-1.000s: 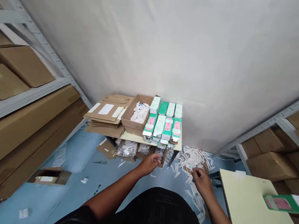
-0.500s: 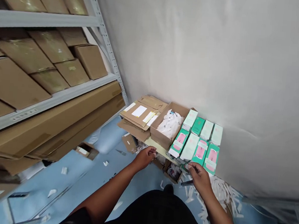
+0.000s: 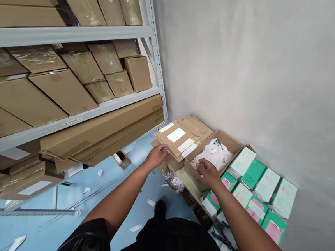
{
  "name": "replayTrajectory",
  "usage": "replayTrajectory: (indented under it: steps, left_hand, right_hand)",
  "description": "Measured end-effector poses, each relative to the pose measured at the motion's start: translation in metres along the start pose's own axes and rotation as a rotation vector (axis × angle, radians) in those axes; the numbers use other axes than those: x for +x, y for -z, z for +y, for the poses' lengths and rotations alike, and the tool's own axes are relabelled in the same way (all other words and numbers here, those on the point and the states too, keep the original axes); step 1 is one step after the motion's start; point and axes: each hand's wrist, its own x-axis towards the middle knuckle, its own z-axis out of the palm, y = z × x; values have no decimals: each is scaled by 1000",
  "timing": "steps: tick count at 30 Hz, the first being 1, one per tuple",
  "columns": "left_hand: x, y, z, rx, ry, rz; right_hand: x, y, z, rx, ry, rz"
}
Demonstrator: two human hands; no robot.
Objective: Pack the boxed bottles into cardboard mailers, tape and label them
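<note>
Labels (image 3: 176,135) on flat cartons (image 3: 197,125) at left hand (image 3: 155,156) (white, print unreadable).

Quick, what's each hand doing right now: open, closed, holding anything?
Left hand: fingers curled on the near edge of the flat cardboard stack.
Right hand: fingers bent at the open carton; a grip cannot be told.

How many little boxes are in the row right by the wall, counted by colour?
pale mint boxes: 3
dark green box: 1
total: 4
</note>
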Motion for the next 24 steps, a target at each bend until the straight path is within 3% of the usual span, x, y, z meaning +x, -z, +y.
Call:
replayTrajectory:
  steps: [3,6,9,12,15,18,24]
  left_hand:
    - [55,20,-14,98,-25,42]
    - [115,35,-33,238,-42,62]
    - [169,43,-55,318,17,3]
    - [204,47,-77,293,38,-97]
    - [217,49,-91,262,5,-157]
    - [216,52,-96,185,-58,-111]
    - [204,68,-83,-362,-89,-62]
  right_hand:
    - [55,-31,-14,209,-160,1]
    - [104,-61,-25,263,-277,117]
    - [139,-87,-31,215,-356,214]
    - [160,-105,-32,175,-423,301]
    - [171,-116,-34,177,-466,372]
    - [176,-121,-39,219,-479,433]
    - [158,-126,-64,317,-376,459]
